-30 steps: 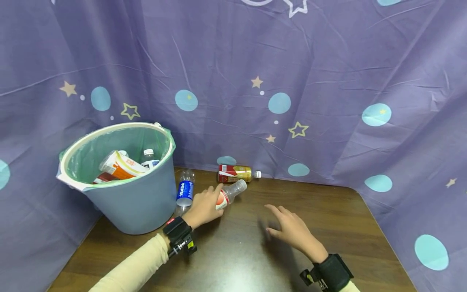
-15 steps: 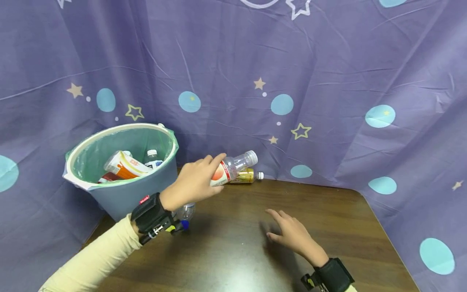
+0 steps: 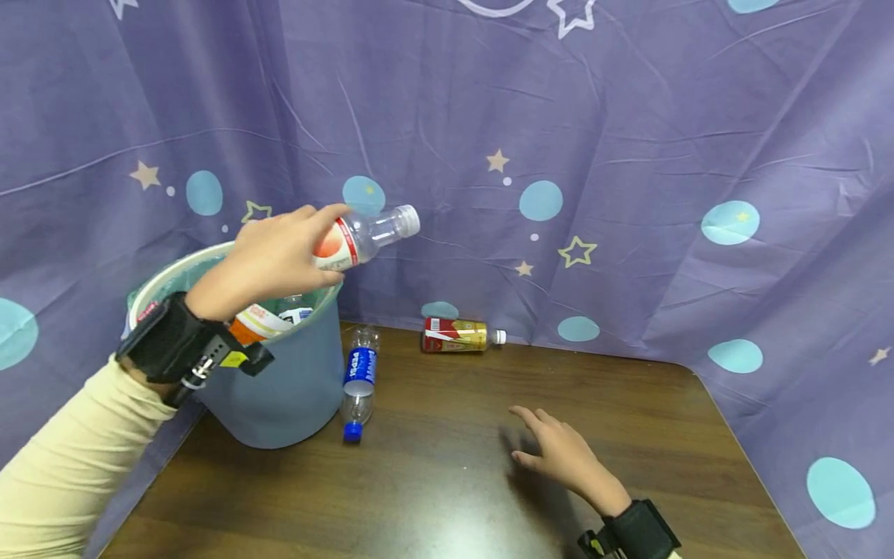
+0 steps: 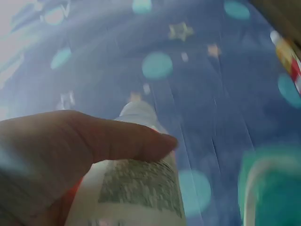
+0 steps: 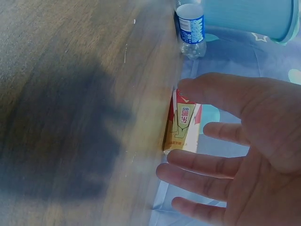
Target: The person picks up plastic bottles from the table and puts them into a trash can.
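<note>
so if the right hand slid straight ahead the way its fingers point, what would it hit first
Probably the red and gold bottle lying against the curtain. The right hand hovers open above the table, fingers aimed up-left toward it; the bare wood between looks free. Depth is unclear, so it might slip past to the curtain.

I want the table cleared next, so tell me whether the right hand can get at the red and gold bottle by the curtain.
Probably yes. The right hand is open over bare table, and nothing lies between it and the red and gold bottle, which lies on its side against the curtain.
</note>
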A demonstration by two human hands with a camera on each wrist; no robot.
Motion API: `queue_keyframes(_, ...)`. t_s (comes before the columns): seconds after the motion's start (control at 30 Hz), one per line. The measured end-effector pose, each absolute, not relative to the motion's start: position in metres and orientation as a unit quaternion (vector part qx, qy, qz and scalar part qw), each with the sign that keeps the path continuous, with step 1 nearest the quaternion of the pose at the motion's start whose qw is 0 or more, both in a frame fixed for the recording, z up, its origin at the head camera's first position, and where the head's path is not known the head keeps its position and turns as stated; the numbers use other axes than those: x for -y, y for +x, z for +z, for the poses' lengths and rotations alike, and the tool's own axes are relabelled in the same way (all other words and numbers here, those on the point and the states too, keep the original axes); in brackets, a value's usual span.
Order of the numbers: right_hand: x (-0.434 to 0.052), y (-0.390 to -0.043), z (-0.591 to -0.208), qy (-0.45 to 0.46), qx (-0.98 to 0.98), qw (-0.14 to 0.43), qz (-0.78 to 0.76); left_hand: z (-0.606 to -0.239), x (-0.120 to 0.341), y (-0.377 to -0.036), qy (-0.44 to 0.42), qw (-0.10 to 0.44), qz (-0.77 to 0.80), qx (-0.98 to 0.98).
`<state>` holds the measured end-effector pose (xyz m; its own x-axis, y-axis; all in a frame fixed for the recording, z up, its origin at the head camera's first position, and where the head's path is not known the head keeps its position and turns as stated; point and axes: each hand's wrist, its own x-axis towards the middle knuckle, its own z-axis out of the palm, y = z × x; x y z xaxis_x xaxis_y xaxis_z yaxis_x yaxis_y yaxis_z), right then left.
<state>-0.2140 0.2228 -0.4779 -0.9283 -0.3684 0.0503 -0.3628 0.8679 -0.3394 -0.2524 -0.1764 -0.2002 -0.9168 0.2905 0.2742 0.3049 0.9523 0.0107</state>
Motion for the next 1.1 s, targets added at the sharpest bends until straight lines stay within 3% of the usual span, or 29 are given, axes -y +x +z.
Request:
queue_keyframes(0.5, -0.223, -0.213, -0.480, -0.190, -0.964, 0.023, -0.185, -0.201, 0.282, -0.284, -0.061, 0.047, 0.012, 0.997)
queue_keyframes(0.73, -0.223, -0.212, -0.484, -0.196, -0.963, 0.015, -0.184, -0.207, 0.294, -0.298, -0.066, 0.001, 0.039, 0.997)
queue_keyframes(1.1, -0.222, -0.212, -0.484, -0.197, -0.962, 0.019, -0.189, -0.218, 0.289, -0.316, -0.150, -0.020, 0.083, 0.985)
